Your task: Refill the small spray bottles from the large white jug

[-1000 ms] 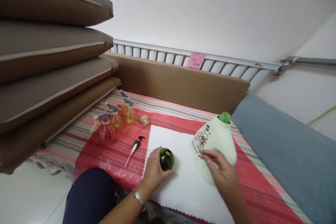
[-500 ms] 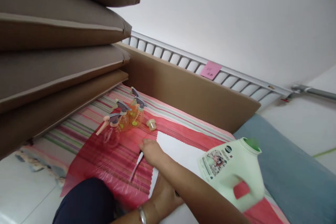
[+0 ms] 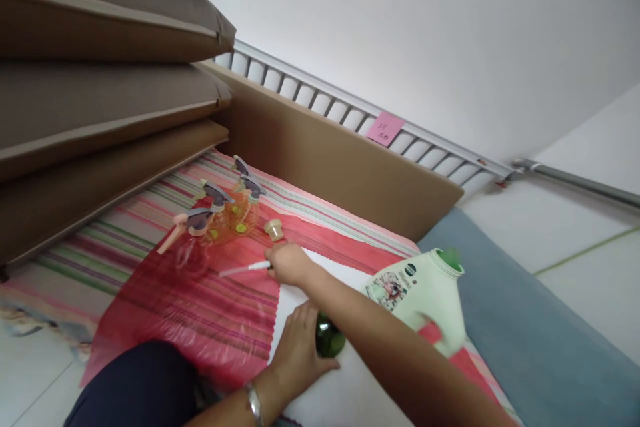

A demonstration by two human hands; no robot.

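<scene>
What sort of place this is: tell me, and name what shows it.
Probably a room in a home, though it could be a dormitory or similar: there is a stack of brown cushions, a striped, fringed cloth and what looks like a radiator along the wall.

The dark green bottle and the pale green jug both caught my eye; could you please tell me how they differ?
The dark green bottle is small and rounded, whereas the pale green jug is far larger, with a handle. The bottle is glossy; the jug looks duller. The left hand grasps the bottle, while no hand grips the jug. Both are green.
</scene>
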